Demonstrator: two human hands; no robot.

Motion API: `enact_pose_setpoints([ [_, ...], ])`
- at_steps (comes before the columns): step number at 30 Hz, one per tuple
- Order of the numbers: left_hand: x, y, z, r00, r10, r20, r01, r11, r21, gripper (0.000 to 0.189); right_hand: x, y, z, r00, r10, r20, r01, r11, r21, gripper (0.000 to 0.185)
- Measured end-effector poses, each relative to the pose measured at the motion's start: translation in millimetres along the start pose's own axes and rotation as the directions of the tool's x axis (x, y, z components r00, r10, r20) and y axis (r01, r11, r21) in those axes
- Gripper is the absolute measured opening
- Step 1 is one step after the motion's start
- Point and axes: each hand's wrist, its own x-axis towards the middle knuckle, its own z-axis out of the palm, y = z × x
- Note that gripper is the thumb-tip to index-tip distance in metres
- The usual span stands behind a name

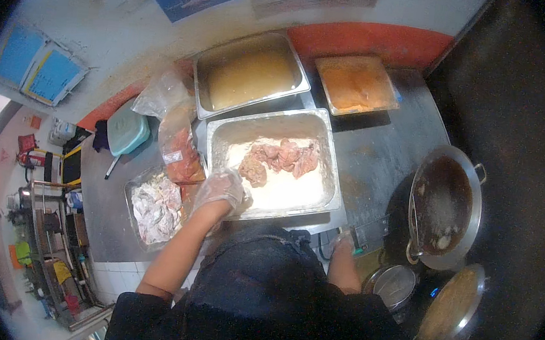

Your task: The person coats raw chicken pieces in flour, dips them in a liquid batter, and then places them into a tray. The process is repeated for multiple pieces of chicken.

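Note:
Before me stands a deep steel pan (pixel 333 195) of white flour, with several pieces of raw meat (pixel 286 157) lying on the flour. My left hand (pixel 221 189), in a clear plastic glove, is at the pan's near left corner. Its fingers point into the pan, and whether they hold anything cannot be made out. My right hand (pixel 343 244), also gloved, is low by the table's front edge, beside a small green object (pixel 357 251); its fingers are blurred. To the left, a clear tray (pixel 128 200) holds flour-coated pieces (pixel 156 208), next to a plastic bag of reddish meat (pixel 180 156).
Behind the flour pan is a steel pan of cloudy yellowish liquid (pixel 252 77). An orange-filled tray (pixel 357 82) stands back right. On the right are a wok of dark oil (pixel 443 206), a round strainer (pixel 394 285) and another wide pan (pixel 454 305). A turquoise lidded container (pixel 128 129) sits far left.

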Motion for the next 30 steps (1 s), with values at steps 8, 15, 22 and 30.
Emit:
enact_pose_setpoints([
  [8,29,-17,-115,0.927,-0.104,-0.361,0.015,0.971,-0.240,0.033,-17,0,-12,0.993,-0.014,-0.113,0.004,0.997,-0.081,0.025],
  [15,191,-41,-148,0.878,-0.078,-0.471,0.011,0.990,-0.143,0.033,-20,-20,-34,0.984,0.161,0.080,-0.135,0.956,-0.262,0.021],
  [22,286,-57,-119,0.925,-0.092,-0.368,0.071,0.995,-0.068,0.041,-28,-37,-52,0.964,0.255,0.079,-0.238,0.954,-0.181,0.026],
  [30,347,-68,-66,0.935,-0.156,-0.319,0.118,0.984,-0.137,0.035,-66,-47,-65,0.700,0.681,0.216,-0.648,0.479,0.592,0.035],
])
